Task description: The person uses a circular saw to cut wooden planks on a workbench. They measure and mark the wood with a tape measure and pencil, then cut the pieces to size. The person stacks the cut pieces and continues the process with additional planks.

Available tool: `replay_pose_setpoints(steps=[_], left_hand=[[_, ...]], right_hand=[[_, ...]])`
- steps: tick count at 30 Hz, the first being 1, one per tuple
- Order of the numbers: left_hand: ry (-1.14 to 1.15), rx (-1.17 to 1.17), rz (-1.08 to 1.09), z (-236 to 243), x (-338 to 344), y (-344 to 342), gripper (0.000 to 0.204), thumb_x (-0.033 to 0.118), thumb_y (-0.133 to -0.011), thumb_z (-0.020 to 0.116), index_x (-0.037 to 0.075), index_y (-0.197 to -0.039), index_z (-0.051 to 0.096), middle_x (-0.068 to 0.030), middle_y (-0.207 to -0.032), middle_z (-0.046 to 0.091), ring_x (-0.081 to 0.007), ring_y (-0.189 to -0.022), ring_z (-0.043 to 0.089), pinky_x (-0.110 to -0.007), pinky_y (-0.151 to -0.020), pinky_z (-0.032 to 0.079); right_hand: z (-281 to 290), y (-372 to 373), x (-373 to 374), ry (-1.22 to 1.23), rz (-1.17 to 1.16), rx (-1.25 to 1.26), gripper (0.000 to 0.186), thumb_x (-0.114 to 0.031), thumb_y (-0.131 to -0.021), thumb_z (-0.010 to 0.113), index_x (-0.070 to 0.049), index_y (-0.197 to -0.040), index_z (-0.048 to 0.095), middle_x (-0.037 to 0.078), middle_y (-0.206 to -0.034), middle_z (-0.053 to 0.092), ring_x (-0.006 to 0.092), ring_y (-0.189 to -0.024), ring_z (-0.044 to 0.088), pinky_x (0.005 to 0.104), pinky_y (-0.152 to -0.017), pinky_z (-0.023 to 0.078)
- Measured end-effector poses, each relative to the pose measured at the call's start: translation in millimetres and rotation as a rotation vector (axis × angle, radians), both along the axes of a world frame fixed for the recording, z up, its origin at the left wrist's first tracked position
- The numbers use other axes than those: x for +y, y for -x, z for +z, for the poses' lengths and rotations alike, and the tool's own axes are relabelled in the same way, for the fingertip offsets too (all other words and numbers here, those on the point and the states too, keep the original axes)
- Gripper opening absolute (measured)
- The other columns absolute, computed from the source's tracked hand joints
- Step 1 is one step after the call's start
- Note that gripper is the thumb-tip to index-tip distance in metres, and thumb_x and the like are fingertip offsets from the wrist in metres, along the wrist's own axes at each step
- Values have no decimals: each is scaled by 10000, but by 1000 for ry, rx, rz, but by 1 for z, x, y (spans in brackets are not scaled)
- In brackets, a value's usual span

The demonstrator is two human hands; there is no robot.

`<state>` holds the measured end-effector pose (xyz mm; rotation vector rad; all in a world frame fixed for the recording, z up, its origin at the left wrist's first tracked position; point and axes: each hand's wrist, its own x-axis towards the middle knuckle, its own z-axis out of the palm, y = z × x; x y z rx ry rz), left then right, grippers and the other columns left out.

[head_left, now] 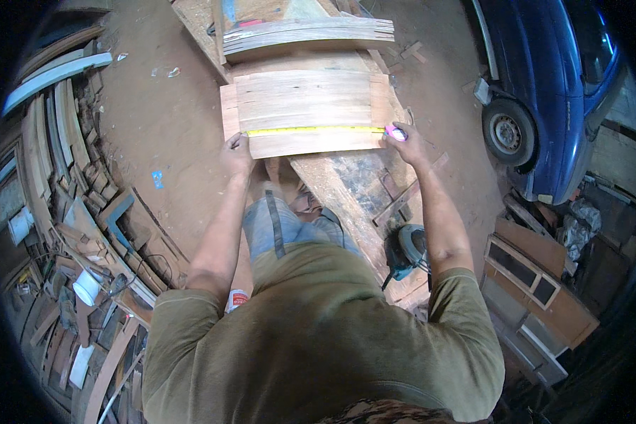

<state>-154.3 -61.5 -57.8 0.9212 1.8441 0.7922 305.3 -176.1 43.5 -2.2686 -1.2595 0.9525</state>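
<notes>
The tape (314, 130) lies stretched left to right across the near part of the wood panel (300, 95), its yellow blade running roughly along the near edge. At its left end, the left hand (238, 151) has its thumb and fingers together, apparently pinching the blade's tip near the panel's left edge, likely so that it cannot slip; the tip itself is too small to make out. The right hand (411, 147) has its fingers clamped on the pink case (398, 133) at the panel's right edge, which seems to keep the blade taut and straight, with the markings facing up to be read.

The panel rests across the table (325, 177), and 1 stack of boards (307, 37) sits just beyond its far edge, perhaps to leave the near side free. On the table's near right stands a teal power tool (406, 251), well apart from the tape. Farther out, scrap timber (67, 127) heaps along the left, and 1 blue car (537, 78) stands at the far right.
</notes>
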Motion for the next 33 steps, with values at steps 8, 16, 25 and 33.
replay_pose_setpoints(steps=[8, 16, 25, 33], left_hand=[[0, 84, -46, 6, 0, 2, 375, 273, -944, 745, -40, -1148, 726, -110, -979, 758, -163, -849, 695, -305, -778, 550], [-37, 157, -122, 7, -1, 3, 405, 285, -931, 738, -58, -1147, 716, -107, -925, 758, -164, -815, 699, -311, -754, 557], [-53, 224, -190, 14, -2, 10, 390, 299, -938, 737, -38, -1134, 733, -110, -922, 756, -164, -827, 692, -315, -770, 547], [-35, 272, -188, 17, -1, 7, 387, 311, -935, 728, -38, -1101, 739, -112, -877, 759, -170, -783, 701, -324, -753, 556]], right_hand=[[-12, 2, -6, -103, -1, -25, 656, -353, -726, 916, -20, -1251, 707, 203, -1209, 673, 331, -1147, 648, 411, -1010, 513], [-7, 7, -4, -103, 33, -15, 666, -348, -739, 911, -17, -1274, 693, 192, -1221, 649, 329, -1150, 646, 403, -1016, 512], [1, 32, 2, -86, 58, 18, 676, -380, -749, 910, -38, -1287, 686, 195, -1245, 643, 331, -1185, 630, 410, -1034, 499], [7, 37, 2, -59, 40, 30, 694, -396, -743, 908, -48, -1298, 682, 201, -1264, 636, 340, -1194, 629, 417, -1037, 500]])
